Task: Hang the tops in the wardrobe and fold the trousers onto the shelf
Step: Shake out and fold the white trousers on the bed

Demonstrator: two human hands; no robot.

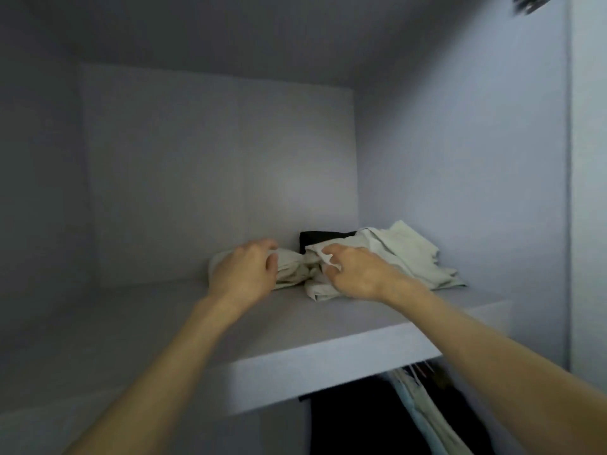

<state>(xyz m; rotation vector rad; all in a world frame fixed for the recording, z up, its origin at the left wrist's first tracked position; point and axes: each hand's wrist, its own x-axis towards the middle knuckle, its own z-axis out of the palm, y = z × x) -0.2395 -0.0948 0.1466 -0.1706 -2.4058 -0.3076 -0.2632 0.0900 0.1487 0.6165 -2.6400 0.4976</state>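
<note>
A pale cream pair of trousers (407, 254) lies bunched on the white wardrobe shelf (295, 323), against the right wall. A black folded garment (315, 239) sits behind it at the back. My left hand (244, 272) rests over the left end of the cream cloth with its fingers curled onto it. My right hand (353, 274) pinches a fold of the same cloth near its middle. Both arms reach up and forward from the bottom of the view.
The shelf stretches wide to the left of the clothes. White walls close it in at the back, left and right. Below the shelf's front edge, hung clothes (423, 418) in pale and dark colours show at the lower right.
</note>
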